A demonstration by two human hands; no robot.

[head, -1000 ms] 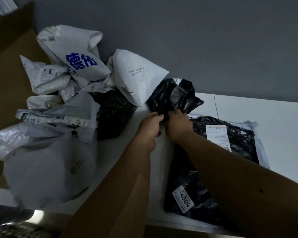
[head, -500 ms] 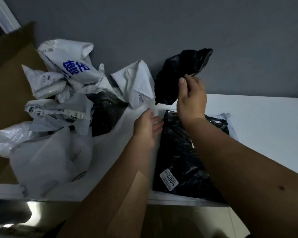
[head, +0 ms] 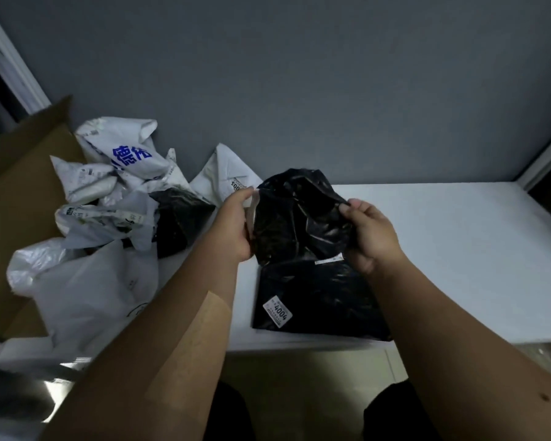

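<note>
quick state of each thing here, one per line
black bag: crumpled, held up at both sides
left hand: pinches the bag's left edge
right hand: grips the bag's right edge
labelled black parcel: flat on the table
cardboard box: open, flap up
white mailers: crumpled, piled

I am looking into a dim room. A plain grey-blue painted wall (head: 299, 74) is filling everything behind and above the grip. A flat white tabletop (head: 458, 249) is spreading beneath the grip and away to its right, meeting that wall. A slanted white frame strip (head: 10, 65) is rising far left of the grip, and another white frame edge (head: 547, 157) is standing far right. Weak light is lying on the tabletop.
</note>
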